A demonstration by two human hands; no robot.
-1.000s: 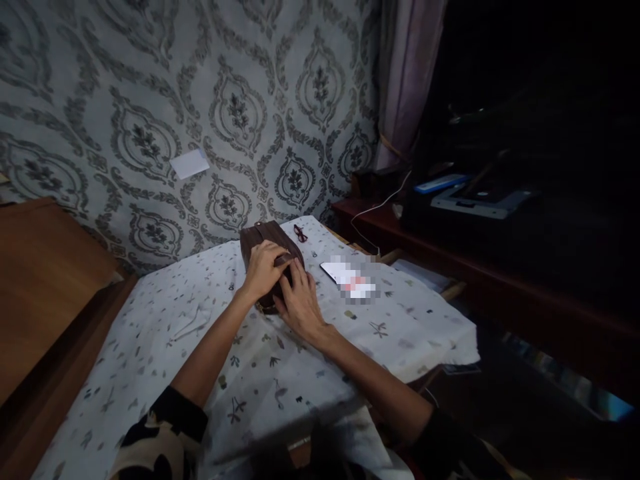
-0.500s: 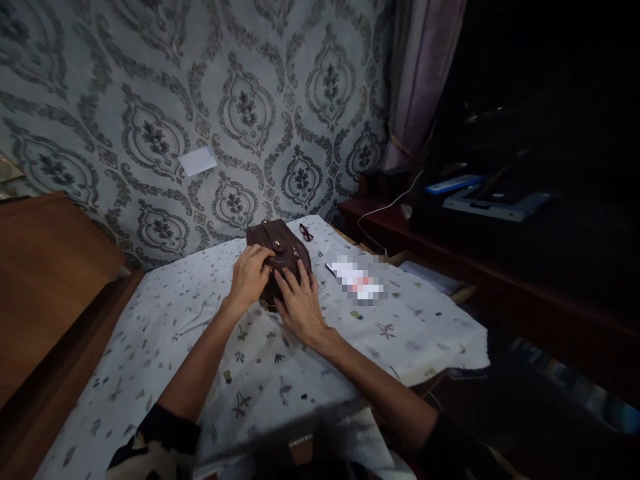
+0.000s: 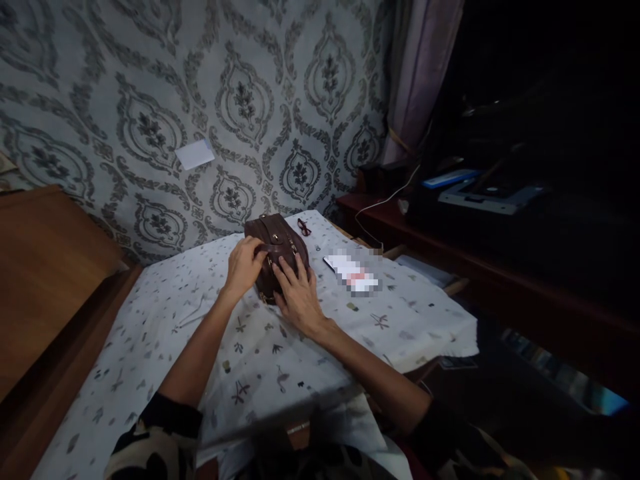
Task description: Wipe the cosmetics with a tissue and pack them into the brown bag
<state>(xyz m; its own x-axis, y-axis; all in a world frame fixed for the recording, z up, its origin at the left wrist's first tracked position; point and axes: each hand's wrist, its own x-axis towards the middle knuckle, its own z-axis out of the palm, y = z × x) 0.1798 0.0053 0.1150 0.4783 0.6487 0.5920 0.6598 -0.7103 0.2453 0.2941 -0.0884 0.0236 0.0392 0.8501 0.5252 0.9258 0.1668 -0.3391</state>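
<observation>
A brown leather-look bag (image 3: 280, 233) with gold-coloured zips and a snap lies on the cloth-covered table. At its left side is my left hand (image 3: 243, 268), thumb and fingers pinched on a strap or flap of the bag. My right hand (image 3: 301, 299) rests on the near right part of the bag, its fingers spread and pressing on the surface. Part of the bag's front is hidden under my fingers. To the right of the bag lies a phone (image 3: 350, 272) with a lit, blurred-out screen. Dark red glasses (image 3: 303, 227) sit beyond the bag's right side.
A white patterned cloth (image 3: 280, 373) covers the table. A brown wooden panel (image 3: 50, 267) stands at the left, against the patterned wall (image 3: 240, 100). At the right, a dark red shelf (image 3: 373, 207) carries a white cable (image 3: 390, 199) and a blue object (image 3: 450, 178).
The left hand's fingers have shifted slightly left and pinch the strap or flap, lifting it a little. The right hand stays on the bag. The whole view has shifted slightly.
</observation>
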